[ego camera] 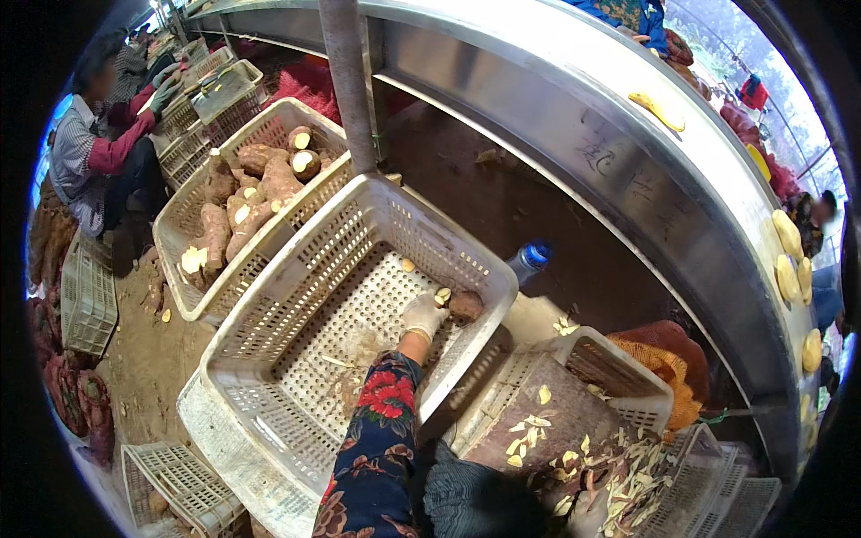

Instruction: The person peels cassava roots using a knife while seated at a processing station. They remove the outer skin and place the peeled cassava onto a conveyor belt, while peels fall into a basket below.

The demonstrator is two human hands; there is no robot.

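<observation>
My left hand (424, 315), in a pale glove below a floral sleeve, reaches into a large white plastic crate (303, 255). Its fingers are at a small cut root piece (442, 296); whether they grip it I cannot tell. Beside it a brown root tuber (465, 306) lies against the crate's wall. A small pale piece (407, 265) rests on the crate floor, with soil near it. At the bottom edge, a blurred pale shape among the peelings may be my right hand (588, 514); what it holds is unclear.
Behind stands a crate (195, 302) of brown tubers with cut ends. Peelings (625, 484) cover a board at right. A blue-capped bottle (535, 255) is beside the crate. A metal conveyor trough (572, 134) carrying peeled roots curves past. A co-worker (101, 141) sits at left.
</observation>
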